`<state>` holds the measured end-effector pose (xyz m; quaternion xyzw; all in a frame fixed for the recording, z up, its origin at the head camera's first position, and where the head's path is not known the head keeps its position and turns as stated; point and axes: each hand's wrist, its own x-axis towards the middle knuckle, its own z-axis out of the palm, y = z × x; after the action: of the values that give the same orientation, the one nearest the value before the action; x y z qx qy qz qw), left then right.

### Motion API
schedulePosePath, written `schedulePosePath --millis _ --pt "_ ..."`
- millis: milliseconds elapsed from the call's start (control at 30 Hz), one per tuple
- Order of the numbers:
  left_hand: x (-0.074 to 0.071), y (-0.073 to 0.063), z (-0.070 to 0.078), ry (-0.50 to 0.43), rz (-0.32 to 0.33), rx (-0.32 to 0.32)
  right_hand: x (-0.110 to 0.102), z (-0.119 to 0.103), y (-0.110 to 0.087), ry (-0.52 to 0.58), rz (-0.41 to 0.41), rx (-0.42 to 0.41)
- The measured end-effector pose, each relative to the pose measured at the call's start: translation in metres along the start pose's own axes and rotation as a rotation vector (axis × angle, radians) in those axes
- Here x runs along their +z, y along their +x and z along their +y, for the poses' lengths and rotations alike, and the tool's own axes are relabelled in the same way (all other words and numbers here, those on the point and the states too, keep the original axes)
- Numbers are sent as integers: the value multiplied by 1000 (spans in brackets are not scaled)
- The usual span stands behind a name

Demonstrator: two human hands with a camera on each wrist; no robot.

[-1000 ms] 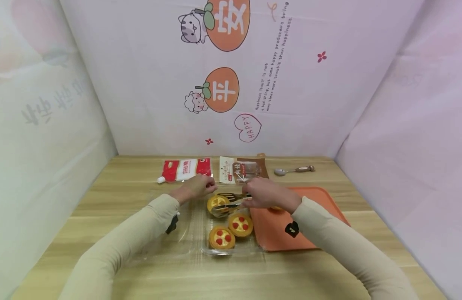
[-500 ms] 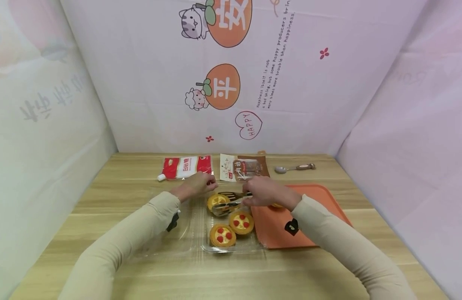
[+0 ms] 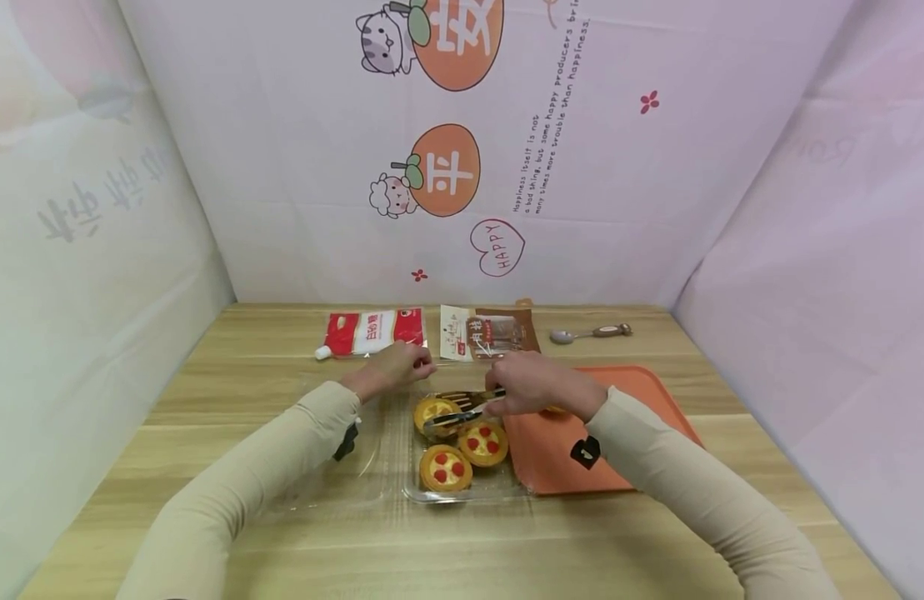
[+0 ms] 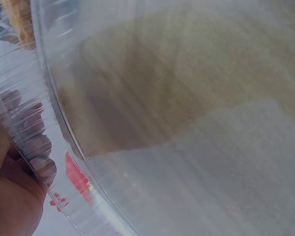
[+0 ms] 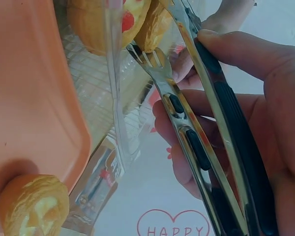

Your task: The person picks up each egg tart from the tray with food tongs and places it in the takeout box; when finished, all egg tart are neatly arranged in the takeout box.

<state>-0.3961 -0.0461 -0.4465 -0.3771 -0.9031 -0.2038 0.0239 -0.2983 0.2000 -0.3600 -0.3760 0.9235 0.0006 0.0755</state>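
My right hand (image 3: 532,383) grips a pair of metal tongs (image 5: 201,123) with black grip pads. Their fork-shaped tips reach into a clear plastic box (image 3: 462,500), around the rear egg tart (image 3: 432,407). Two egg tarts with red dots, a middle one (image 3: 482,443) and a front one (image 3: 446,468), lie in the box nearer the body. My left hand (image 3: 394,368) is at the far left of the box with curled fingers. In the left wrist view, that hand (image 4: 14,182) holds the ribbed edge of the clear plastic, its fingers seen through it.
An orange tray (image 3: 641,417) lies right of the box, bearing an egg tart (image 5: 39,204) mostly hidden by the right hand in the head view. Behind are a red-and-white sugar pouch (image 3: 373,333), a brown packet (image 3: 499,333) and a spoon (image 3: 591,333). The clear lid (image 3: 349,483) extends left.
The tongs' arms have drawn closer together in the head view, and their tips and the rear tart have shifted slightly toward the body. The left hand holds its place. The head view has tilted slightly.
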Motion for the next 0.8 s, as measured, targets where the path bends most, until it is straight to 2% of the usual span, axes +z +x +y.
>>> schedulePosePath --millis 333,600,800 --pt "-1 2 -1 3 20 16 -4 3 -3 24 7 27" --pt "-3 2 1 -12 12 5 -7 2 -6 42 13 1" --pt "-1 0 1 -26 -8 -8 -12 13 -17 101 102 50"
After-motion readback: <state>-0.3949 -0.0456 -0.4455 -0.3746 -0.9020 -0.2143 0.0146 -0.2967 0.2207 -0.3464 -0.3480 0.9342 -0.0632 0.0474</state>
